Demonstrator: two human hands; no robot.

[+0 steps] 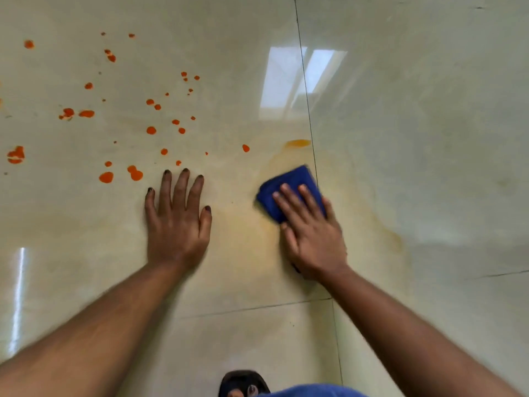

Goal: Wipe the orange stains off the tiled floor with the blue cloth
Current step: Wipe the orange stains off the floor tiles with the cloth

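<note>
Wiping stage, head view (only view). R hand [310, 236] presses the folded blue cloth [289, 190] flat on the tiled floor [429, 167], fingers straight on top, thumb at the cloth's near edge; cloth lies just beside the grout line [307, 104], touching a pale orange smear [249, 224]. L hand [177, 222] rests flat on the tile w/ fingers spread, holding nothing, prob. as a brace.

Risks (judged):
- Smear round the cloth suggests pigment is being spread, not lifted; a loaded cloth may widen the film.
- Wet streak [297, 143] ahead of the cloth sits at the grout line, so colour could lodge there.
- L fingertips lie near the closest orange stains [134, 173]; a slide fwd could smudge them.
- Glossy, prob. damp tile: braced palm or sandalled foot [243, 385] could slip.

Surface/room: cream polished tiles, thin dark joints, window reflection [297, 84]. Most spots, upper left, look untouched.
</note>
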